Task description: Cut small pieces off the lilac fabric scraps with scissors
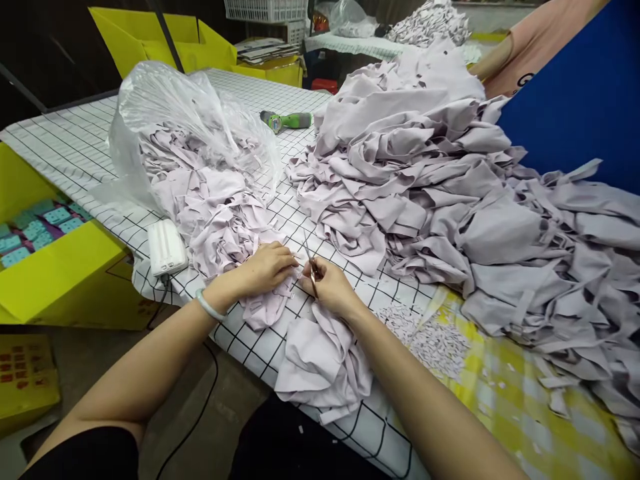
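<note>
My right hand (330, 287) is closed around a small pair of scissors (314, 275), whose thin blades point away from me. My left hand (273, 268), with a pale bangle at its wrist, lies palm down with bent fingers on a pale lilac fabric piece (270, 308). Its fingertips, close to the scissors, seem to pinch the cloth edge; the thumb is hidden. Crumpled fabric (325, 363) lies at the table's near edge, below my right hand. More pieces (225, 227) spill from a clear plastic bag (165, 100) beyond my left hand.
A large fabric heap (425, 180) covers the right side. Small cut scraps (430, 340) lie beside my right forearm. A white power bank (167, 248) with a cable and a green-grey tool (285, 121) rest on the grid-patterned table. A person's pink sleeve (545, 40) shows behind a blue panel (575, 100).
</note>
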`<state>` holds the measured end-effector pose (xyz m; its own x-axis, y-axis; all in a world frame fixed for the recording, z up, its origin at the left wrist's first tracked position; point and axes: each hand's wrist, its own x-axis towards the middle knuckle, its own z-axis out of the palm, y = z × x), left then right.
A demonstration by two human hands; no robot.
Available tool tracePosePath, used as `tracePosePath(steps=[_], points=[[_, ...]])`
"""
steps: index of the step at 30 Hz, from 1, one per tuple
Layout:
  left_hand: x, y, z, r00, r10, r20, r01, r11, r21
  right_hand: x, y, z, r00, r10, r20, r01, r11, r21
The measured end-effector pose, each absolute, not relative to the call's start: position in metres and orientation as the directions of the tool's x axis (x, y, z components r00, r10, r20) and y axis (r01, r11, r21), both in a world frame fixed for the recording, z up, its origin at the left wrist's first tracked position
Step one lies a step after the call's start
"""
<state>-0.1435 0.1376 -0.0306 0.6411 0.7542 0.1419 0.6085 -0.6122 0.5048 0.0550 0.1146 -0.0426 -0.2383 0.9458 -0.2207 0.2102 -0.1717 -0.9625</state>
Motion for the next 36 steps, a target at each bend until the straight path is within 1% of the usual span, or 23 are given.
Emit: tracePosePath(steps=[4, 7, 11, 16, 19, 23, 26, 28, 30, 31, 33, 34, 35, 36], points=[[-0.141, 0.142, -0.025, 0.633, 0.768, 0.1, 0.593, -0.563, 0.575, 0.057, 0.111, -0.044, -0.221, 0.942, -0.251, 0.098, -0.235, -0.967], [-0.145, 0.143, -0.021, 0.606, 0.791, 0.08, 0.591, -0.515, 0.621, 0.055, 0.109, -0.039, -0.231, 0.93, -0.287, 0.049, -0.284, -0.958], [-0.151, 0.141, -0.018, 0.564, 0.824, 0.053, 0.606, -0.456, 0.652, 0.053, 0.11, -0.032, -0.225, 0.922, -0.316, 0.047, -0.314, -0.948], [-0.157, 0.139, -0.014, 0.539, 0.842, 0.017, 0.619, -0.41, 0.67, 0.053, 0.113, -0.034, -0.191, 0.932, -0.308, 0.03, -0.308, -0.951], [-0.157, 0.136, -0.008, 0.538, 0.843, 0.013, 0.576, -0.378, 0.725, 0.053, 0.111, -0.033, -0.207, 0.932, -0.297, 0.024, -0.299, -0.954], [-0.152, 0.13, 0.0, 0.529, 0.848, 0.045, 0.481, -0.343, 0.807, 0.053, 0.106, -0.03, -0.2, 0.94, -0.277, 0.015, -0.279, -0.96], [-0.153, 0.127, 0.002, 0.488, 0.871, 0.051, 0.441, -0.296, 0.847, 0.055, 0.104, -0.027, -0.195, 0.943, -0.269, 0.007, -0.273, -0.962], [-0.156, 0.128, 0.0, 0.449, 0.893, 0.026, 0.431, -0.243, 0.869, 0.058, 0.104, -0.026, -0.19, 0.943, -0.273, 0.004, -0.277, -0.961], [-0.159, 0.131, -0.001, 0.37, 0.928, 0.034, 0.487, -0.225, 0.844, 0.061, 0.102, -0.022, -0.182, 0.942, -0.281, 0.005, -0.285, -0.959], [-0.159, 0.131, -0.002, 0.293, 0.953, 0.082, 0.55, -0.238, 0.8, 0.064, 0.1, -0.018, -0.182, 0.943, -0.28, 0.0, -0.284, -0.959], [-0.154, 0.127, -0.001, 0.139, 0.951, 0.276, 0.7, -0.291, 0.652, 0.072, 0.092, -0.005, -0.188, 0.948, -0.258, -0.041, -0.27, -0.962], [-0.148, 0.12, -0.001, 0.129, 0.918, 0.374, 0.745, -0.339, 0.574, 0.077, 0.086, 0.005, -0.193, 0.952, -0.238, -0.074, -0.256, -0.964], [-0.141, 0.111, 0.0, 0.195, 0.881, 0.431, 0.749, -0.417, 0.514, 0.083, 0.079, 0.016, -0.199, 0.958, -0.208, -0.114, -0.233, -0.966], [-0.133, 0.1, 0.0, 0.323, 0.838, 0.439, 0.704, -0.523, 0.48, 0.091, 0.07, 0.029, -0.206, 0.964, -0.166, -0.155, -0.2, -0.967]])
